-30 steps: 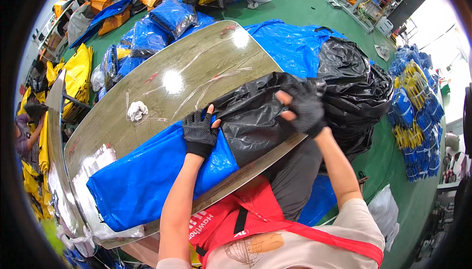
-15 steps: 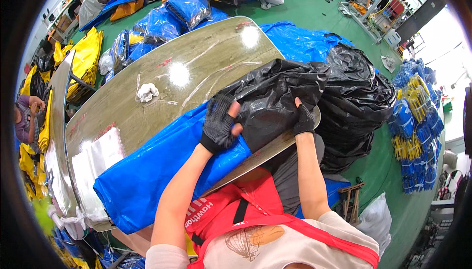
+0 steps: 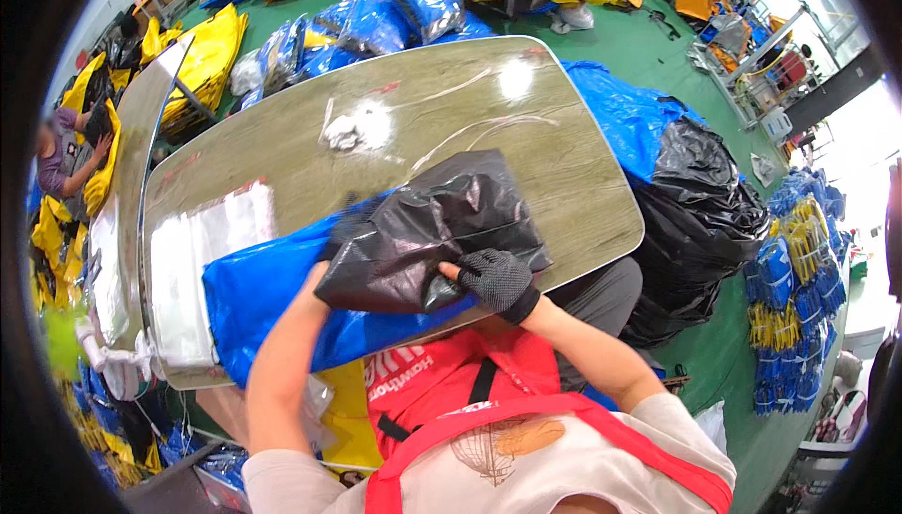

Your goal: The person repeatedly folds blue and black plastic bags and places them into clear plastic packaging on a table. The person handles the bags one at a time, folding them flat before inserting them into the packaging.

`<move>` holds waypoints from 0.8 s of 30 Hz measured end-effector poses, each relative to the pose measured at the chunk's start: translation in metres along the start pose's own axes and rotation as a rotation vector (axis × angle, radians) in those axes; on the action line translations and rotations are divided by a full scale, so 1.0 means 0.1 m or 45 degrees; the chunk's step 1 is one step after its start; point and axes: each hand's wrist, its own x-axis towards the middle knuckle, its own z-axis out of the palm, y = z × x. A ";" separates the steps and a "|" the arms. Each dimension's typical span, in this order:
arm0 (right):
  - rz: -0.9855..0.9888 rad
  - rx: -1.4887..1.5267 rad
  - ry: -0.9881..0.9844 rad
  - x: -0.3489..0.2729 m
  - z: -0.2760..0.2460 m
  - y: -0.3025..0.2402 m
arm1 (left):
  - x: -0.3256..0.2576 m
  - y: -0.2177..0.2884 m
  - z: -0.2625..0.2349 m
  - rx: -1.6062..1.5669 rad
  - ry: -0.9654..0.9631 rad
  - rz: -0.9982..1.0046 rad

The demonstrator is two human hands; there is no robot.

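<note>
A long glossy blue-and-black plastic sheet lies along the table's near edge. Its black end is folded back leftward over the blue part. My right hand, in a dark fingerless glove, grips the near edge of that black layer, thumb against it. My left hand, gloved alike, is at the left end of the fold. The black layer hides most of its fingers, so their grip does not show.
The wood-patterned table bears white plastic sleeves and a crumpled white cloth. Beside its right end sits a blue-and-black heap. Blue packages lie beyond it; blue and yellow bundles stand right. Another person works at far left.
The black end, stretched out to the right before, is now folded back leftward over the blue part. My right hand moved left with it. My left hand went behind the black layer.
</note>
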 end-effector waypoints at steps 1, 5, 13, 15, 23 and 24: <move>0.023 -0.024 -0.034 0.02 0.03 -0.02 | -0.38 -0.27 -0.07 0.053 0.025 -0.190; 0.105 -0.039 -0.509 0.43 -0.29 -0.16 | -1.94 -0.63 -0.39 0.732 0.082 -1.103; -0.256 0.094 -0.420 1.26 -0.10 -0.92 | -3.12 -0.87 0.05 -0.635 0.390 -1.920; -0.286 0.179 -0.136 1.19 0.29 -0.81 | -2.76 -0.80 -0.02 -0.456 0.363 -1.918; 0.125 0.009 -0.244 0.83 0.59 -0.67 | -2.88 -0.87 0.11 -0.308 0.400 -1.771; 0.018 -0.037 -0.293 0.80 0.56 -0.66 | -2.90 -0.89 0.08 -0.397 0.413 -1.750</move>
